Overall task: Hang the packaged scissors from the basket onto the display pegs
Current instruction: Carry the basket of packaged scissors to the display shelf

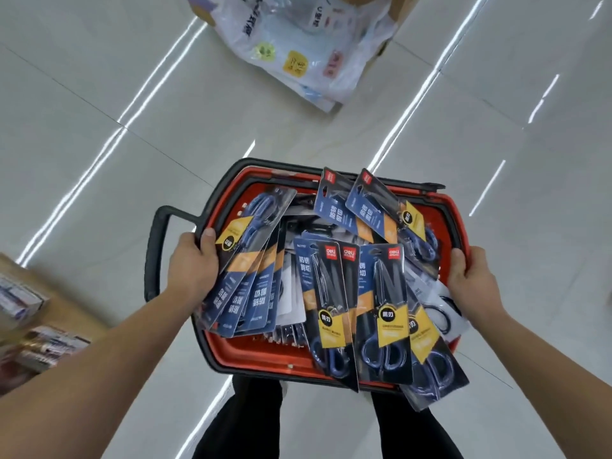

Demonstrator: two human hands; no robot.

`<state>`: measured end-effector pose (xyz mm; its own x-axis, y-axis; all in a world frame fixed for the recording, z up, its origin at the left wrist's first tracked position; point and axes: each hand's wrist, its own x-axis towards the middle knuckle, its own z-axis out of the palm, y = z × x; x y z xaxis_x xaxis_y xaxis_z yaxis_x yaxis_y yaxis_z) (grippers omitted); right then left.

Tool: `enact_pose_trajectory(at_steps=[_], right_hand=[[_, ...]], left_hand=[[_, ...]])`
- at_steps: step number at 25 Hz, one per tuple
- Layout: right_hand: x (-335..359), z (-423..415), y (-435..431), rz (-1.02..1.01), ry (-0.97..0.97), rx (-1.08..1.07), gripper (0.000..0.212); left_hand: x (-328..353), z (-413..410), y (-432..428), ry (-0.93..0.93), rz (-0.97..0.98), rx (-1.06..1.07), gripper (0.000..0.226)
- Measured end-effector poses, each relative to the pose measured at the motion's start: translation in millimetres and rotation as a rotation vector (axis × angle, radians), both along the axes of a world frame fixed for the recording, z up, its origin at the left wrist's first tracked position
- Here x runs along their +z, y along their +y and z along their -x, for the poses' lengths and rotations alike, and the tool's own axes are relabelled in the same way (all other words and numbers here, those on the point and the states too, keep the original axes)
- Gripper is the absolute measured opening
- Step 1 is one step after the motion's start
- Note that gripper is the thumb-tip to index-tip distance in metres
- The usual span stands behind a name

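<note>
— Where are the packaged scissors (381, 313)?
— Heaped in the basket (258, 354), centre frame, and some overhang its lower edge.
— And the hands?
— I see the left hand (193, 266) and right hand (470, 279) curled round the basket's side rims, thumbs on top. A plastic bag (298, 51) lies at upper centre.

The rectangular red plastic basket (265, 356) is edged in black and fitted with a black loop handle (151, 256). The flat packaged scissors (381, 309) are backed by dark blue cards crossed by an orange band and marked with a yellow label and a red logo patch, the blades black and the finger loops blue. The pale grey tiled floor (99, 134) is streaked with white reflections, and the translucent white plastic bag (298, 41) is dotted with yellow and green stickers.
</note>
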<state>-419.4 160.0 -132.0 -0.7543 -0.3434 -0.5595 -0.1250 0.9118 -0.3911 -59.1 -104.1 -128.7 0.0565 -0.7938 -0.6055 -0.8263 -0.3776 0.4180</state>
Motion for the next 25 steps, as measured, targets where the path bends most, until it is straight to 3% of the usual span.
enact_pose_trajectory(at_steps=[7,12,18,25], right_hand=[[97,28,24,0.038,0.006,-0.088,0.041],[218,76,60,0.115,0.058,-0.106,0.04],[342,187,105,0.18,0.127,-0.144,0.043],[416,332,146,0.323,0.236,-0.21,0.034]], left_hand=[[110,55,-10,-0.039,0.082,-0.19,0.043],[234,116,6,0.035,0.114,-0.205,0.039],[357,238,34,0.113,0.23,-0.28,0.043],[421,407,47,0.188,0.301,-0.328,0.048]])
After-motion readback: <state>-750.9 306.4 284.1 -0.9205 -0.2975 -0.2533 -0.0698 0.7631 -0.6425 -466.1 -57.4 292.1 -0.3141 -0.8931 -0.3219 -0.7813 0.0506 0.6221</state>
